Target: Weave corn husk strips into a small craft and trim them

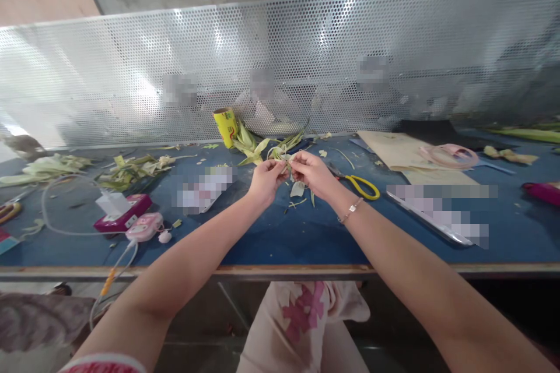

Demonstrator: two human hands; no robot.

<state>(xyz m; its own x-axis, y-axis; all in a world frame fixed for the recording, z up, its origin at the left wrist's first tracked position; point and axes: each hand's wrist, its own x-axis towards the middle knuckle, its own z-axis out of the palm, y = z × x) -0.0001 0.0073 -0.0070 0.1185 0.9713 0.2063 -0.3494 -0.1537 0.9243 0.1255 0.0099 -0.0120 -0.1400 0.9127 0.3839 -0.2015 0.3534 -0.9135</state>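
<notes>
Over the middle of the blue table, my left hand point(269, 179) and my right hand point(312, 172) meet with fingertips pinched together. Between them is a thin pale-green strip of what looks like corn husk point(287, 158), mostly hidden by the fingers. Just behind lies a bunch of green husk leaves point(250, 148). Below the fingertips, a pale scrap of husk point(298, 189) lies on the tabletop. Scissors with yellow handles point(364, 187) rest to the right of my right hand.
A yellow tube point(226, 127) stands before the perforated metal screen point(280, 58). Husk piles point(135, 170), a purple power block point(123, 214) and a pink case point(145, 227) with cables lie left. At right are brown paper point(389, 150) and a flat, blurred device point(431, 218).
</notes>
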